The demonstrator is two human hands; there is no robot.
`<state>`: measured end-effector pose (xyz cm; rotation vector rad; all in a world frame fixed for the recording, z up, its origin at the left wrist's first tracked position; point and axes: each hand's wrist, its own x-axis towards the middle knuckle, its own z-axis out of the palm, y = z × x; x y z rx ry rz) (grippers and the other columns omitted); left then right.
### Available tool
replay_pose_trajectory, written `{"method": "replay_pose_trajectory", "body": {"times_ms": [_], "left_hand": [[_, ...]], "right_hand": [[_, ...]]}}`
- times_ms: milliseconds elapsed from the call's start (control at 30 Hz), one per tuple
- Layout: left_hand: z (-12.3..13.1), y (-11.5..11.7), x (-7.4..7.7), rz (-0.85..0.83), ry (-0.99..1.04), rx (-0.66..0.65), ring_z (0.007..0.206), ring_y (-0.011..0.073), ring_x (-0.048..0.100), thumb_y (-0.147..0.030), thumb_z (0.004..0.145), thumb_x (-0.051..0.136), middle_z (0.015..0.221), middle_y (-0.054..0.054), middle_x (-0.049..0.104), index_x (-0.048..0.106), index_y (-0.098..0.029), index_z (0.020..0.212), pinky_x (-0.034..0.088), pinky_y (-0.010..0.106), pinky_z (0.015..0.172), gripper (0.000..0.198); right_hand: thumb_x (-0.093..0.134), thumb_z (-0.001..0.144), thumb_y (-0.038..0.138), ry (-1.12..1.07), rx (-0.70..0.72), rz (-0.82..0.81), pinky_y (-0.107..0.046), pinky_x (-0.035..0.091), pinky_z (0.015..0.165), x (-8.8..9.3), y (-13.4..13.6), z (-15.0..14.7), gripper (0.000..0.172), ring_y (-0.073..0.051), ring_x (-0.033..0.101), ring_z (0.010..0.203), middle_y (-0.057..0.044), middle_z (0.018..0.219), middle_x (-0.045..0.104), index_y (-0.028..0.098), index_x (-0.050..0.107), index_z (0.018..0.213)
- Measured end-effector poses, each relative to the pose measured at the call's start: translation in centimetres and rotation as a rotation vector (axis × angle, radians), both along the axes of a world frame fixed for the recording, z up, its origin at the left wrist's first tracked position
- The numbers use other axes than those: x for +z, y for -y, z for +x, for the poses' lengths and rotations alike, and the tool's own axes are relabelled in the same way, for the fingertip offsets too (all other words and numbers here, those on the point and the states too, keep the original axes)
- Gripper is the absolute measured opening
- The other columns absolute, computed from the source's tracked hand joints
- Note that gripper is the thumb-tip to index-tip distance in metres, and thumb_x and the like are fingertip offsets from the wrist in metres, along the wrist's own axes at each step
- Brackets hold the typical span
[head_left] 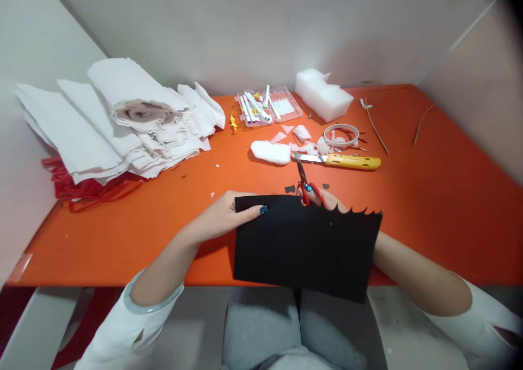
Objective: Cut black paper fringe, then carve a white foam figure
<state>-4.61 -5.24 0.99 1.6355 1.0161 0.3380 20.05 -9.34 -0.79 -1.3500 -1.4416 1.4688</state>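
My left hand (232, 212) pinches the upper left corner of a black sheet (302, 244), thumb on the near face and fingers behind it. Along the right part of its top edge the sheet is cut into curved points. My right hand (316, 195), mostly hidden behind the sheet, holds red-handled scissors (308, 187) at that edge. Their dark blades point away from me, and I cannot tell how far apart they are. Small black scraps (290, 188) lie on the orange table just beyond the sheet.
A yellow-handled knife (353, 162) lies past the scissors, its blade pointing left beside white foam pieces (272, 152). Behind are a tape roll (341, 135), a foam block (323, 95) and a clear box (267, 120) with markers. White paper (93, 130) is piled on the left of the orange table (441, 212).
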Motion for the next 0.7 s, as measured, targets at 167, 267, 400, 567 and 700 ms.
{"method": "replay_pose_trajectory", "body": {"times_ms": [167,267,400,567,700], "left_hand": [[-0.1,-0.6,0.4,-0.061,-0.018,-0.084,0.074,0.0165,0.066,-0.041,0.079,0.064,0.085,0.003,0.073,0.071,-0.017,0.091,0.051,0.021,0.063,0.027],[0.3,-0.4,0.2,-0.04,-0.056,-0.082,0.075,0.0179,0.066,-0.043,0.079,0.064,0.087,0.003,0.073,0.071,-0.017,0.091,0.051,0.022,0.063,0.029],[0.9,-0.2,-0.6,-0.022,-0.087,-0.098,0.07,0.0174,0.064,-0.047,0.077,0.064,0.08,0.004,0.071,0.07,-0.016,0.085,0.048,0.022,0.057,0.033],[0.8,-1.0,-1.2,-0.16,0.256,0.14,0.073,0.0185,0.067,-0.066,0.079,0.05,0.086,0.008,0.071,0.065,-0.015,0.102,0.05,0.024,0.062,0.057],[0.3,-2.0,-1.2,-0.265,0.528,0.338,0.08,0.0226,0.069,-0.078,0.078,0.032,0.089,0.011,0.072,0.063,-0.015,0.112,0.053,0.03,0.068,0.078]], "right_hand": [[0.05,0.084,0.059,-0.317,-0.022,-0.087,-0.024,0.031,0.037,-0.1,-0.9,1.6,0.038,-0.009,0.041,0.042,0.004,0.062,0.048,0.021,0.048,0.085],[0.069,0.075,0.046,-0.267,-0.01,-0.057,-0.023,0.04,0.048,0.0,-0.9,1.8,0.034,-0.01,0.051,0.055,0.001,0.075,0.057,0.02,0.049,0.085],[0.073,0.07,0.029,-0.126,0.233,-0.008,-0.025,0.046,0.066,-0.6,-0.4,0.4,0.027,-0.013,0.056,0.074,0.0,0.083,0.059,0.018,0.052,0.083],[0.071,0.07,0.031,-0.101,-0.01,0.09,-0.026,0.045,0.066,-1.4,-1.0,0.3,0.026,-0.012,0.053,0.068,0.002,0.075,0.055,0.018,0.05,0.079],[0.072,0.07,0.036,-0.072,-0.402,0.233,-0.025,0.043,0.064,-1.5,-1.9,1.6,0.029,-0.011,0.048,0.065,0.004,0.072,0.05,0.02,0.049,0.077]]}}
